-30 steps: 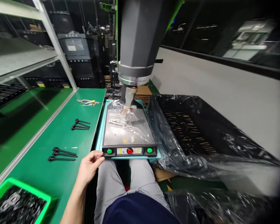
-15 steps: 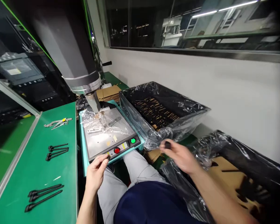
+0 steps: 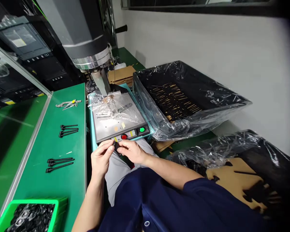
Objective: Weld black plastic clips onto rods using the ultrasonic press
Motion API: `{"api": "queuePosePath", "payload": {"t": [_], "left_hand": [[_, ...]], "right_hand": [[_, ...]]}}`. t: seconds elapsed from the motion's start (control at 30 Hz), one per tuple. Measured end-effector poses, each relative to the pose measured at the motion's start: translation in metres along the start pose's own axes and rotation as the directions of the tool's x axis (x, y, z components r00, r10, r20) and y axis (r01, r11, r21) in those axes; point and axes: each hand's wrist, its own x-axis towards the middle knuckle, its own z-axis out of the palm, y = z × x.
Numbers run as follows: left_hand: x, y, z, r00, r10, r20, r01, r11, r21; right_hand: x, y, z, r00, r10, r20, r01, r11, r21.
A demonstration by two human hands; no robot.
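Note:
My left hand [image 3: 101,158] and my right hand [image 3: 132,150] meet over my lap, just in front of the press's control strip. Both are closed in a pinch on a small black part [image 3: 116,147] held between their fingertips. Directly behind them sit the red button [image 3: 124,136] and the green button [image 3: 142,130] on the front edge of the metal base plate [image 3: 111,127], which is covered with clear film. The grey press head [image 3: 87,38] stands over the plate's far end.
On the green bench [image 3: 38,180] to the left lie two groups of black ribbed rods [image 3: 69,130] [image 3: 59,161], and a green bin [image 3: 26,214] holds black parts. A plastic-lined black crate [image 3: 183,96] stands to the right, and another with cardboard [image 3: 241,180] is nearer.
My right hand came in from the right with the small black piece and joined my left hand in front of the buttons. My view swung right and then tilted down.

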Motion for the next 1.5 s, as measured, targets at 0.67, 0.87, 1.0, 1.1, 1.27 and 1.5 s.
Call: {"api": "queuePosePath", "payload": {"t": [0.67,0.87,1.0,1.1,1.27,1.5], "left_hand": [[0.027,0.012,-0.002,0.969,-0.177,0.171,0.177,0.984,0.01],[0.025,0.012,-0.001,0.971,-0.178,0.158,0.167,0.983,0.083],[0.022,0.013,0.002,0.979,-0.091,0.184,0.059,0.983,0.172],[0.022,0.018,0.005,0.962,0.061,0.265,-0.167,0.901,0.401],[0.026,0.018,0.009,0.894,0.224,0.389,-0.417,0.734,0.536],[0.031,0.001,0.01,0.929,0.144,0.34,-0.291,0.854,0.432]], "right_hand": [[0.008,0.005,-0.015,0.939,0.127,0.319,-0.322,0.649,0.69],[0.007,0.008,-0.015,0.979,0.16,0.124,-0.2,0.866,0.458],[0.007,0.007,-0.019,0.988,0.132,0.081,-0.152,0.917,0.369],[0.008,0.008,-0.022,0.988,0.14,0.065,-0.154,0.938,0.311],[0.013,0.015,-0.023,0.978,0.167,0.126,-0.207,0.855,0.475],[0.014,0.016,-0.032,0.993,0.107,0.055,-0.118,0.957,0.264]]}}
